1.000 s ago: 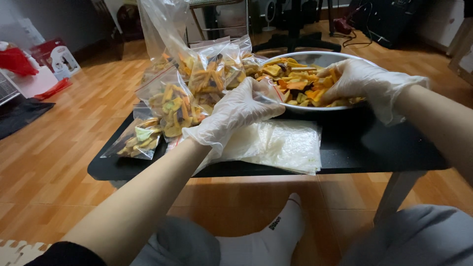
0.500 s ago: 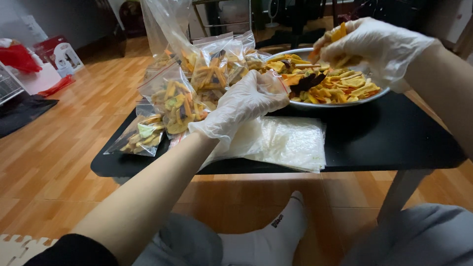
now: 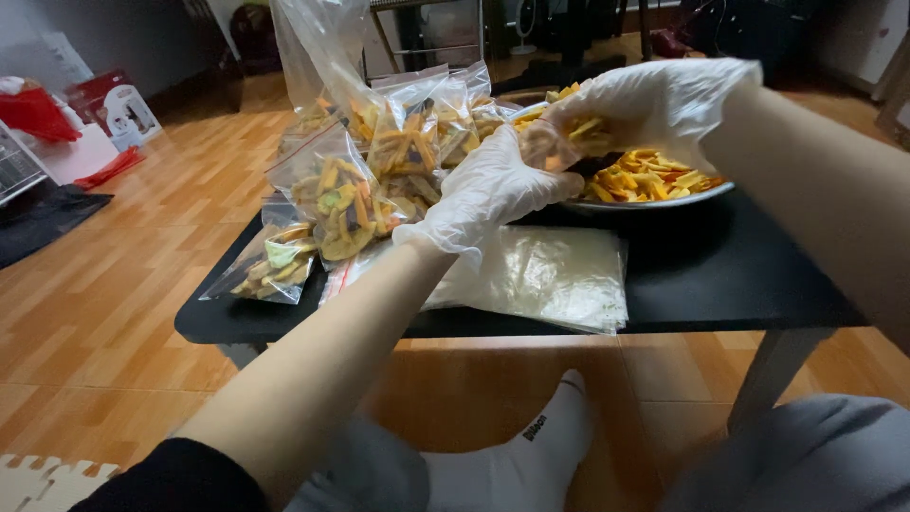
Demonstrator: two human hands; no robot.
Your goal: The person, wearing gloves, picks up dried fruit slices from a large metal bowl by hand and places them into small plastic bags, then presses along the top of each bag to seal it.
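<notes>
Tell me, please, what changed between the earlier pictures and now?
The right hand rose from the metal bowl with a handful of dried fruit chips and moved left, close to the left hand. The left hand lifted slightly off the flat empty bags. The filled bags and black table stayed in place.

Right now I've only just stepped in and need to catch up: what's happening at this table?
A person in clear gloves is bagging dried fruit chips. The right hand holds a handful of chips above the metal bowl; the left hand holds a small bag open beside it. Filled bags stand on the left of the black table, and a stack of empty bags lies flat in front.
</notes>
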